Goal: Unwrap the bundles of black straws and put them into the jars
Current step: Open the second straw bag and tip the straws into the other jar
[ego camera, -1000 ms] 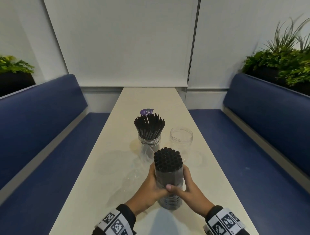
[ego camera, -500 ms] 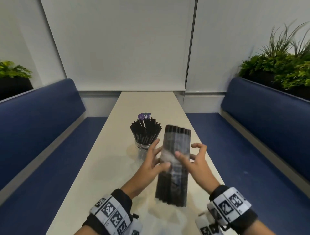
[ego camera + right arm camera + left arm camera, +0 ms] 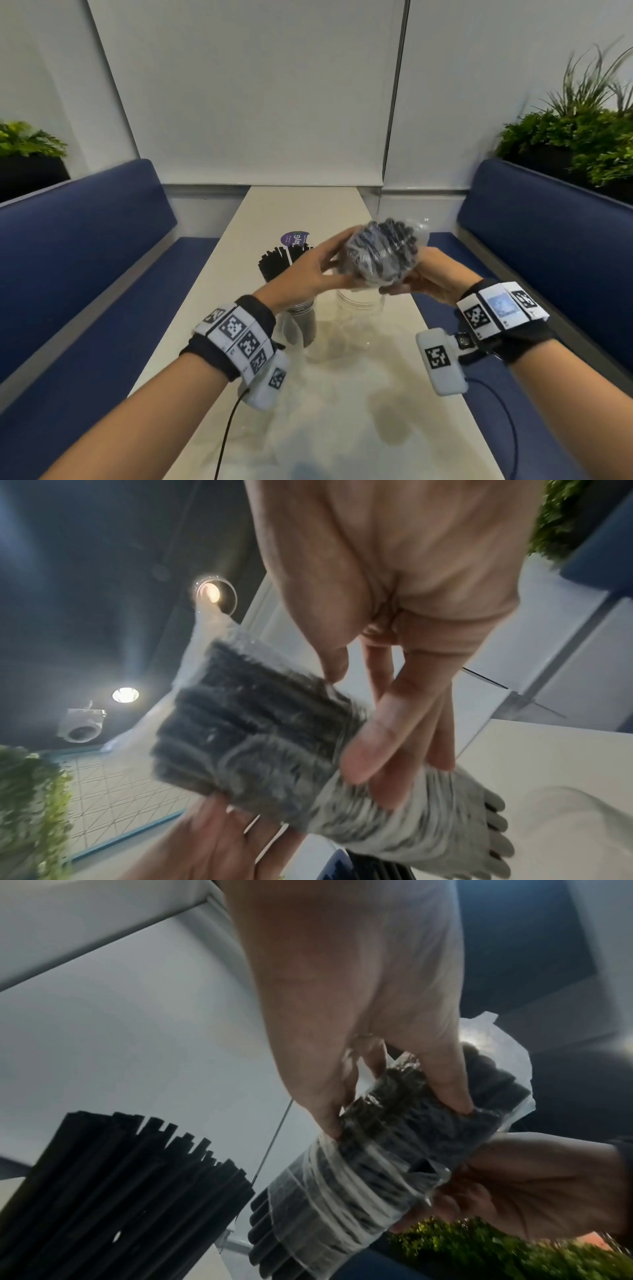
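Both hands, left (image 3: 310, 272) and right (image 3: 423, 277), gripped the wrapped straw bundle (image 3: 382, 255) | lifted off the counter (image 3: 301, 205) above the empty jar (image 3: 359, 303) | wrapper remained on; unwrapping likely next.

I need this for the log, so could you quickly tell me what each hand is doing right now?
Left hand: grips the wrapped straw bundle, fingertips digging into the plastic.
Right hand: holds the same bundle from the other side.

Both hands are lifting the wrapped straw bundle (image 3: 382, 255) off the table (image 3: 342, 411), tilting it from upright toward the camera; left hand (image 3: 308, 270) and right hand (image 3: 428, 277) are regripping its sides.
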The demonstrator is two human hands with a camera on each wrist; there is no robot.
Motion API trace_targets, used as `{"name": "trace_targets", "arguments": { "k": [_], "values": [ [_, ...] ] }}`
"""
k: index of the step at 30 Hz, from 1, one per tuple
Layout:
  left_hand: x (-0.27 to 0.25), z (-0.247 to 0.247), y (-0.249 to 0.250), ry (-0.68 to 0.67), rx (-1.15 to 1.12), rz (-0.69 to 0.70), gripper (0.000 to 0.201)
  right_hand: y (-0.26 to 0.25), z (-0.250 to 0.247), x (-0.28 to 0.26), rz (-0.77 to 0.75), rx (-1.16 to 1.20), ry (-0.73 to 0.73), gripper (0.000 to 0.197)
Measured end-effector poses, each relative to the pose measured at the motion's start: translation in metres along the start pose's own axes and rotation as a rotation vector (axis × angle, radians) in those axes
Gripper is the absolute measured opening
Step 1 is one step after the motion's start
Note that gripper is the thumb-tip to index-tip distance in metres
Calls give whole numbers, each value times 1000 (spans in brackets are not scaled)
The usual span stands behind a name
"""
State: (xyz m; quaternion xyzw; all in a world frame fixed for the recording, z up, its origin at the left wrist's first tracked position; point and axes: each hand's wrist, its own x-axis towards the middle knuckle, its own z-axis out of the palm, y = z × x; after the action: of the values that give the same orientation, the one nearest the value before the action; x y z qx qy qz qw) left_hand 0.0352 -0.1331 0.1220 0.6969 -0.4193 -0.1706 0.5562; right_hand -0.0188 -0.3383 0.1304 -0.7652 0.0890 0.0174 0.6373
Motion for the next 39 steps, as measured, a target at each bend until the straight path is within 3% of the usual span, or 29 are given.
{"name": "trace_targets", "arguments": {
  "k": [8, 17, 20, 24, 26, 29, 32, 35, 39],
  "values": [
    [34, -3, -4, 102, -135, 36, 64, -11, -9, 14, 18, -37, 109, 46],
    [44, 5, -26, 137, -18, -98, 51, 5, 0, 26, 138, -183, 34, 70],
    [47, 9, -33, 158, -20, -143, 62, 11, 8, 28, 180, -159, 2, 73],
    [51, 14, -35, 188, -16, -159, 90, 17, 14, 28, 134, -77, -28, 67],
    [54, 15, -36, 212, -2, -154, 93, 19, 15, 30, 132, -132, -18, 69],
    [58, 15, -40, 225, 28, -152, 76, 15, 15, 31, 28, -192, 48, 67],
    [60, 16, -42, 231, 101, -149, 59, 6, 17, 32, -146, -120, 65, 54],
    [63, 14, -42, 263, 133, -162, 49, 12, 15, 45, -205, -43, 134, 43],
    [69, 10, -35, 337, 145, -155, 38, 30, 14, 62, -276, 50, 352, 7]
  ]
}}
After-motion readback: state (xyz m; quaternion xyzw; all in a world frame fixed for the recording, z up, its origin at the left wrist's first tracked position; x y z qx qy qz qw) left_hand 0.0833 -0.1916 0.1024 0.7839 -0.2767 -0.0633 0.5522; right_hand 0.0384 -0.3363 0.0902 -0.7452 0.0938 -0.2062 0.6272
